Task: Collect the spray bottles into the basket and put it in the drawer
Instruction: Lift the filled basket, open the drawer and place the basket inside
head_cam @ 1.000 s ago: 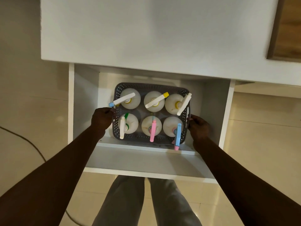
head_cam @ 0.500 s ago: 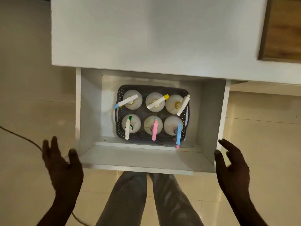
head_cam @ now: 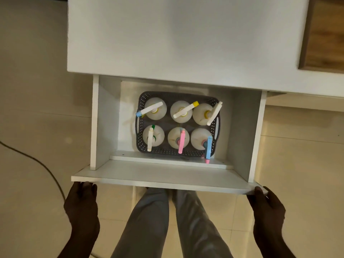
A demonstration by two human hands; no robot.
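A grey perforated basket [head_cam: 141, 101] stands on the floor of the open white drawer [head_cam: 167, 178], toward its back. Inside it are several white spray bottles [head_cam: 181, 111] in two rows, with white, yellow, pink, blue and green nozzle parts. The blue nozzle at the front right pokes over the basket's rim. My left hand [head_cam: 81, 205] touches the left end of the drawer's front panel, fingers at its lower edge. My right hand [head_cam: 266, 207] touches the panel's right corner the same way. Neither hand touches the basket.
The white cabinet top [head_cam: 176, 38] overhangs the back of the drawer. A wooden surface [head_cam: 325, 34] lies at the upper right. A dark cable [head_cam: 46, 168] curves over the tiled floor at the left. My legs in grey trousers [head_cam: 167, 224] stand under the drawer's front.
My hands let go of the basket's sides, drew back out of the drawer, and now rest against the two ends of the drawer's front panel. The basket stays in the drawer.
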